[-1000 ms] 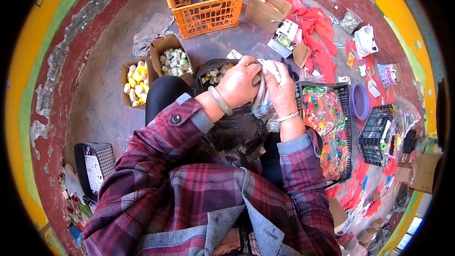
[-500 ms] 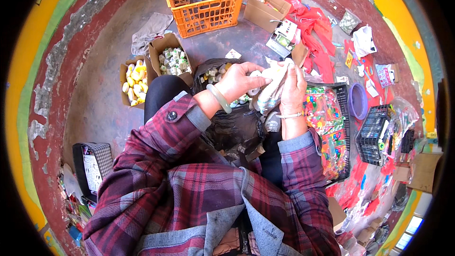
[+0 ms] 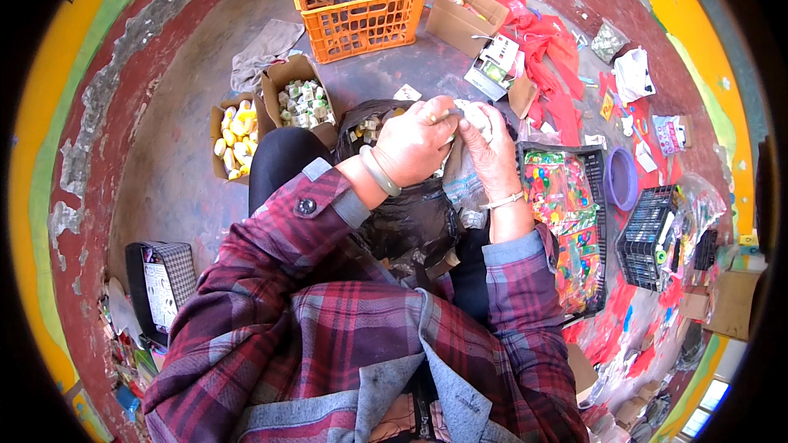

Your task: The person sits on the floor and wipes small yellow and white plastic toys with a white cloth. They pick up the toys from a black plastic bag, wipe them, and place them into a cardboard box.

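Observation:
My left hand (image 3: 414, 144) is closed, its fingers pinched and meeting those of my right hand. Whatever sits between its fingertips is hidden. My right hand (image 3: 491, 160) is wrapped round a whitish cloth (image 3: 465, 182), which hangs below the fingers. Under both hands is a black plastic bag (image 3: 410, 217), gathered between my legs, with small white and green items showing at its mouth. To the left stand a carton of small white and green pieces (image 3: 304, 104) and a carton of yellow and white oval pieces (image 3: 238, 135).
An orange crate (image 3: 361, 29) holding a black bag stands at the far side. A brown carton (image 3: 464, 20) is beside red cloth (image 3: 546, 53). At right lie a black tray (image 3: 597, 221) of colourful packets, a purple basin (image 3: 621, 178) and a black crate (image 3: 644, 238).
My left hand has turned and closed further, moving right against the fingers of my right hand. The whitish cloth is now lower and mostly covered by the hands.

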`<state>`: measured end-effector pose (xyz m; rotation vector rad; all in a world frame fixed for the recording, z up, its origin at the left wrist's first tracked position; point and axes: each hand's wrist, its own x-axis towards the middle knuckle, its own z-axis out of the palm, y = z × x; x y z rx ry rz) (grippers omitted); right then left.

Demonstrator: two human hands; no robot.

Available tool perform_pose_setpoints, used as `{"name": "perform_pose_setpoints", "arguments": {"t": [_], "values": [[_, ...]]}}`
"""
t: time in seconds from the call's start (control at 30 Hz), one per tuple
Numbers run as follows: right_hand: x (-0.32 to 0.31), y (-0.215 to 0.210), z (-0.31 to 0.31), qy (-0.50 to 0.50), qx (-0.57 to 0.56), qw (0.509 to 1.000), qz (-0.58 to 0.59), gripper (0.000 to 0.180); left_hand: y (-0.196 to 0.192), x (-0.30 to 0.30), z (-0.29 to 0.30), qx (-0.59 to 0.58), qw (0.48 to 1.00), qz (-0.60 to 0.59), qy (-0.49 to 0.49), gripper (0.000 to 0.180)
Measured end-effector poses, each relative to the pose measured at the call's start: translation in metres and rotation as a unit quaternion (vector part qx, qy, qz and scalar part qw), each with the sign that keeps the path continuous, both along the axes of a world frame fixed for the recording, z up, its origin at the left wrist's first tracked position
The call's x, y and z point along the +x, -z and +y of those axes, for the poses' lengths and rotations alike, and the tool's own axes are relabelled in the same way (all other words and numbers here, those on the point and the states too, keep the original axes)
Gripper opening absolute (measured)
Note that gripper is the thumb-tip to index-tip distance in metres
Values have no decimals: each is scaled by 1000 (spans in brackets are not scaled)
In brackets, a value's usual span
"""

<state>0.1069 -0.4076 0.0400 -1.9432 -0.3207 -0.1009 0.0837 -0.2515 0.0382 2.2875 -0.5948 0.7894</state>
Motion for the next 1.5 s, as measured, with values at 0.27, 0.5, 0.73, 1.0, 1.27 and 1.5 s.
{"name": "perform_pose_setpoints", "arguments": {"t": [0.27,0.5,0.73,1.0,1.27,1.5], "values": [[12,21,-16,49,155,983,80,24,3,-6,-3,18,999,-37,34,35],[7,8,-20,49,316,935,151,21,1,-1,2,-64,996,-5,59,34],[10,3,-21,18,414,881,227,27,8,5,0,-214,965,127,77,31],[7,1,-4,-21,188,981,-31,38,8,5,3,-505,695,495,128,20],[2,4,-6,-18,277,954,112,39,16,5,0,-325,886,303,134,30],[13,15,-4,21,202,976,77,27,16,-3,-2,-290,923,248,40,26]]}}
